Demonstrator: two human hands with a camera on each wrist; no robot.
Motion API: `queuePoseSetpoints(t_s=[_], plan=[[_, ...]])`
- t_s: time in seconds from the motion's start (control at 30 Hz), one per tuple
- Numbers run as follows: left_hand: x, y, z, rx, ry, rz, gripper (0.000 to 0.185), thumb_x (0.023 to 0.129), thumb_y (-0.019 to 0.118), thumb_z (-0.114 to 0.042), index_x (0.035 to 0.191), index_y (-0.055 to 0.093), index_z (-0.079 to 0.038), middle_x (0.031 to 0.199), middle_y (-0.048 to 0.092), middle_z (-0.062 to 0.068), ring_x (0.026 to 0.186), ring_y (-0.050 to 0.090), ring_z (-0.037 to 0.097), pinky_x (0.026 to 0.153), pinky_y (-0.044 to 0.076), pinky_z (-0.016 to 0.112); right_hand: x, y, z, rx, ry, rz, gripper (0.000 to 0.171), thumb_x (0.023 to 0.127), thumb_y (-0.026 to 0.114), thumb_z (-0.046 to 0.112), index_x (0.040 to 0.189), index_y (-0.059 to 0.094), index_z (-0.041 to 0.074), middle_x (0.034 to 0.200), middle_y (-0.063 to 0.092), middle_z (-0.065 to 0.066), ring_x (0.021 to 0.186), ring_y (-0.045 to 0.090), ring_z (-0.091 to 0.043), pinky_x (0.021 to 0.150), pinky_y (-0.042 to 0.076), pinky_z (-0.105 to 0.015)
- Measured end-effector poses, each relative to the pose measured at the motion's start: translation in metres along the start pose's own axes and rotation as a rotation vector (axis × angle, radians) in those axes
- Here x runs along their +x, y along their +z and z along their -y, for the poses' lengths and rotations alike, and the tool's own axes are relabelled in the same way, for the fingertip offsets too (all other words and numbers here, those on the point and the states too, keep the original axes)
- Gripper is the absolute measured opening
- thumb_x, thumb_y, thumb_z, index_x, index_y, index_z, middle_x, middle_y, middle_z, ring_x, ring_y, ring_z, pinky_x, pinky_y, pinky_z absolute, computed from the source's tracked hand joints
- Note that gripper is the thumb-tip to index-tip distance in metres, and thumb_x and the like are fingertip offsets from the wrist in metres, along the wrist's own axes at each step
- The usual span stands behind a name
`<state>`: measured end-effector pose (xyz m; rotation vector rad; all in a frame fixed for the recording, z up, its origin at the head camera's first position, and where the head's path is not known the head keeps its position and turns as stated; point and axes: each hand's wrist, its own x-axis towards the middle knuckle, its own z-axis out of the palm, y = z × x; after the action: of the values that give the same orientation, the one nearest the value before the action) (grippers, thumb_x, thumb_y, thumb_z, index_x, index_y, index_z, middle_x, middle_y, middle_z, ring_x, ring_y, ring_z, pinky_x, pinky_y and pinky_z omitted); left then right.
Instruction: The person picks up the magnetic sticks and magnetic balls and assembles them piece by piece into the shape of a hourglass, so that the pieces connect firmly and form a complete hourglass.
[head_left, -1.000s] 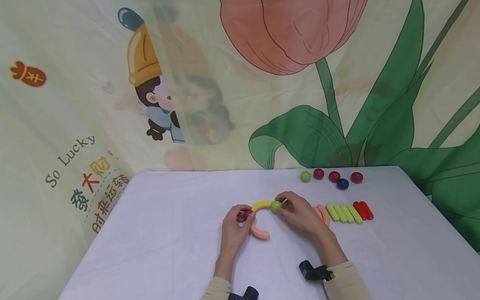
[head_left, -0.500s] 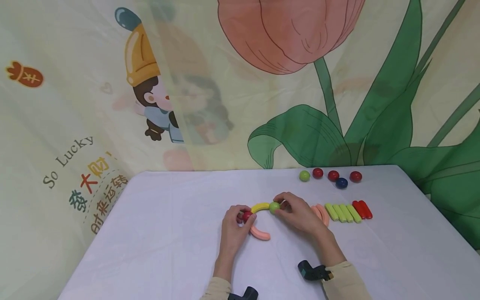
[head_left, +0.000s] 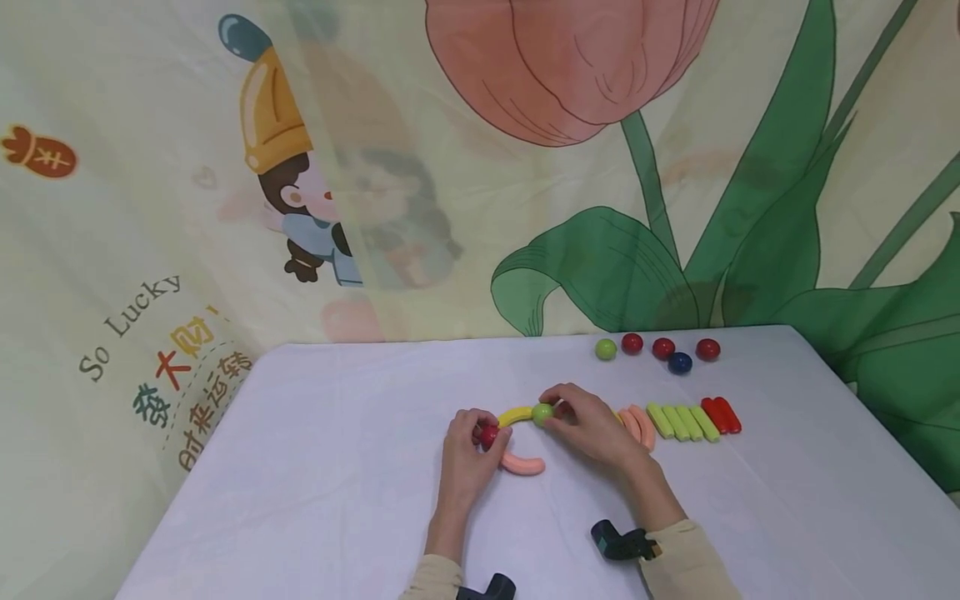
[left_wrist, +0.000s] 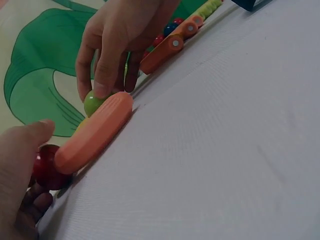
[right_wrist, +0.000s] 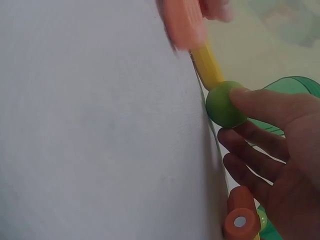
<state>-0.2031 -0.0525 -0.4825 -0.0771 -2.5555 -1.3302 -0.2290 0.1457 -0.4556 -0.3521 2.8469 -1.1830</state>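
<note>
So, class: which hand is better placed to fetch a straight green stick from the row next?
Probably the right hand: it holds the green ball close beside the row of green sticks. The left hand, pinching the red ball, sits farther off.

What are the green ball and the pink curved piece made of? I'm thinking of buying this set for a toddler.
The green ball looks like hard plastic or painted wood, smooth with a soft sheen. The pink curved piece appears to be matte plastic with rounded ends. A similar orange piece shows a silvery disc in its end, possibly a magnet, so the balls may be coated metal. I can't tell for sure.
</note>
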Motion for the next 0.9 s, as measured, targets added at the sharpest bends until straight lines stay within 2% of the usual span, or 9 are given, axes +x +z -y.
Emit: queuePoseSetpoints(t_s=[0.2,0.37,0.5,0.63,0.9], plan=[[0.001,-0.001,0.002,-0.064,0.033,-0.019,0.011,0.085,0.069,-0.023,0.082,0.06,-0.017,0.08,0.05,-0.002,0.07,0.047,0.008,0.063,0.041,0.018,0.001,0.003,0.002,0.035,-0.001,0.02,0.032,0.085,0.07,0.018,0.116,0.061,0.022,0.111,0.062,0.007,0.104,0.059,-0.013,0.094,0.049,-0.037],[0.0,0.001,0.0,-0.063,0.046,-0.055,0.011,0.083,0.069,-0.011,0.092,0.063,-0.014,0.084,0.053,0.002,0.07,0.046,0.008,0.064,0.043,0.019,0.001,0.003,0.004,0.047,0.005,0.039,0.031,0.087,0.068,0.02,0.116,0.061,0.024,0.113,0.063,0.009,0.108,0.059,-0.014,0.095,0.048,-0.039],[-0.001,0.005,-0.004,-0.031,0.003,-0.048,0.021,0.083,0.066,-0.009,0.103,0.067,-0.014,0.091,0.056,0.002,0.071,0.044,0.008,0.064,0.04,0.019,0.001,-0.002,0.0,0.064,0.005,0.026,0.026,0.09,0.064,0.021,0.115,0.061,0.022,0.113,0.063,0.007,0.107,0.059,-0.015,0.094,0.048,-0.04],[-0.002,0.007,-0.009,0.006,-0.049,-0.031,0.023,0.084,0.064,-0.011,0.107,0.068,-0.012,0.093,0.055,0.001,0.075,0.044,0.009,0.063,0.038,0.02,0.0,-0.013,-0.01,0.082,0.034,-0.006,0.024,0.093,0.059,0.021,0.117,0.059,0.019,0.114,0.062,0.001,0.104,0.059,-0.018,0.092,0.049,-0.04],[-0.004,0.01,-0.014,0.111,-0.065,-0.011,0.023,0.085,0.062,-0.019,0.105,0.07,-0.013,0.099,0.056,0.002,0.093,0.051,0.016,0.081,0.047,0.032,-0.003,-0.037,-0.028,0.094,0.106,-0.056,0.025,0.096,0.054,0.024,0.12,0.057,0.018,0.114,0.061,-0.005,0.096,0.056,-0.021,0.083,0.05,-0.033]])
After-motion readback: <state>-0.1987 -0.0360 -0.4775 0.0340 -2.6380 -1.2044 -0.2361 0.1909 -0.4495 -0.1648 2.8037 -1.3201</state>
